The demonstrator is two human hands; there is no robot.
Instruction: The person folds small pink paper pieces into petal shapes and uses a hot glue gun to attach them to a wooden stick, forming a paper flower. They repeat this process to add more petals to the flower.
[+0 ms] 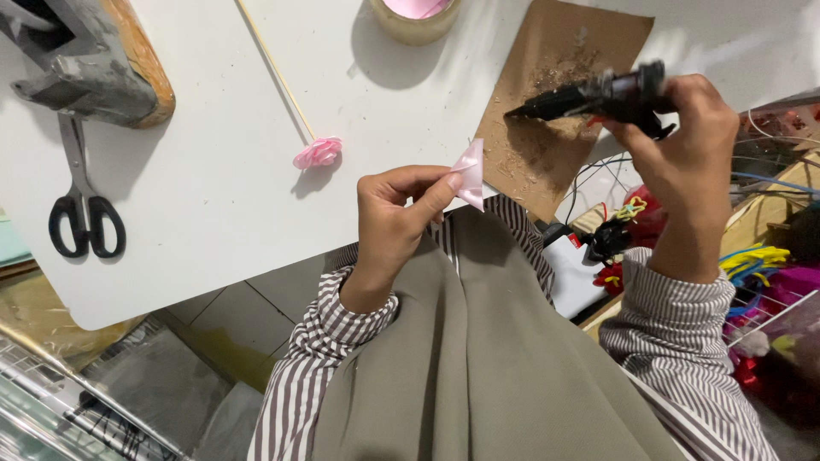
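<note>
My left hand (pixel 400 213) pinches a small folded piece of pink ribbon (pixel 470 173) between thumb and fingers, just off the white table's near edge. My right hand (pixel 683 158) grips a black hot glue gun (pixel 598 96), its nozzle pointing left over a brown cardboard sheet (pixel 555 51) speckled with dried glue and debris. A thin wooden stick (pixel 275 72) lies on the table with a pink ribbon flower (pixel 318 153) at its end, left of the ribbon piece.
Black-handled scissors (pixel 81 205) lie at the table's left. A grey and wood tool (pixel 94 64) sits at the top left. A roll of tape (pixel 416 17) stands at the top. Coloured pipe cleaners and wires (pixel 752 260) fill a box at right.
</note>
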